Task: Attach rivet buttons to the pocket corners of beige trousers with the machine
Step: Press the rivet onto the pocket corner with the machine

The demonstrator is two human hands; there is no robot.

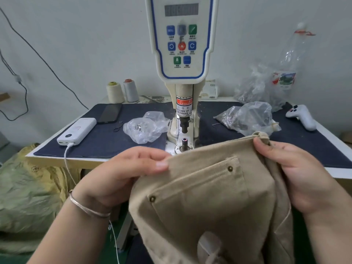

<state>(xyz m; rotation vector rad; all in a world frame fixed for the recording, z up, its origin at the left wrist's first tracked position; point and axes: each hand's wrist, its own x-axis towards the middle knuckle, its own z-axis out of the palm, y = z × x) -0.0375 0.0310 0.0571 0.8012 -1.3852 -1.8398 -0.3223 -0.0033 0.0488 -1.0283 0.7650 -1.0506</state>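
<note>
Beige trousers hang in front of me, just below the rivet machine. A back pocket faces me with a bronze rivet at its upper right corner and another at its left corner. My left hand pinches the waist edge at the left. My right hand grips the waistband at the right, thumb on top. The machine's lower die stands bare just beyond the cloth, with the punch above it.
On the dark blue mat lie a white power bank, a black phone, a clear bag of rivets and more plastic bags. Two thread cones stand at the back. A white controller lies at far right.
</note>
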